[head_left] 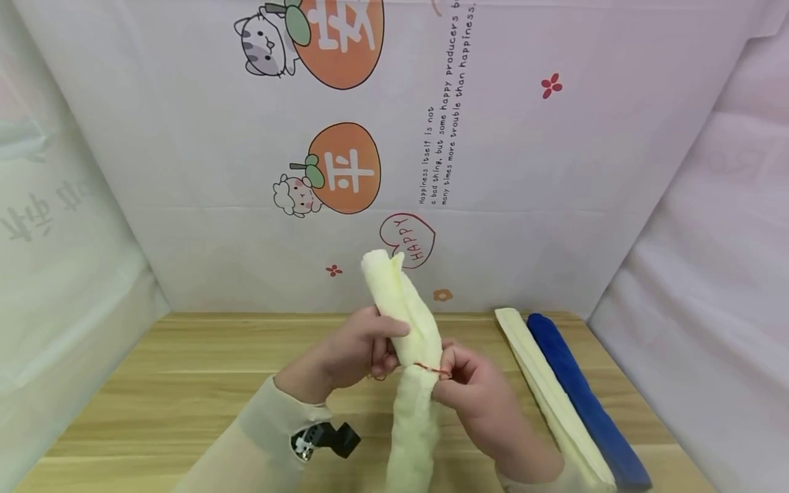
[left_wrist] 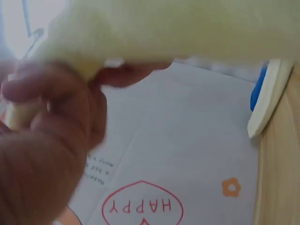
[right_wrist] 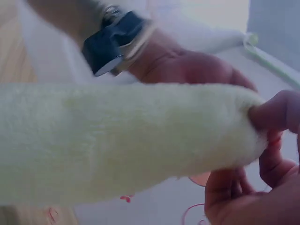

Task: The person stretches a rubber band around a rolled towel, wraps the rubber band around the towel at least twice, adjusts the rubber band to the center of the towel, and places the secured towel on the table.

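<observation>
A pale yellow rolled towel (head_left: 414, 424) is held up in front of me, its far end tilted to the left and its lower part running out of view. My left hand (head_left: 354, 348) grips the upper part, thumb across the front. A thin red string (head_left: 431, 370) crosses the roll where it narrows. On the roll's right side, my right hand (head_left: 481, 397) pinches the string between thumb and fingers. A small string loop shows by the left fingers. The towel (right_wrist: 131, 140) hides part of the left hand in the right wrist view.
On the right of the wooden table (head_left: 154, 404) lie a cream rolled towel (head_left: 555, 394) and a blue rolled towel (head_left: 582, 397), side by side. A printed white sheet (head_left: 505, 178) stands behind the table, with white side walls. My left wrist carries a dark camera (head_left: 329, 438).
</observation>
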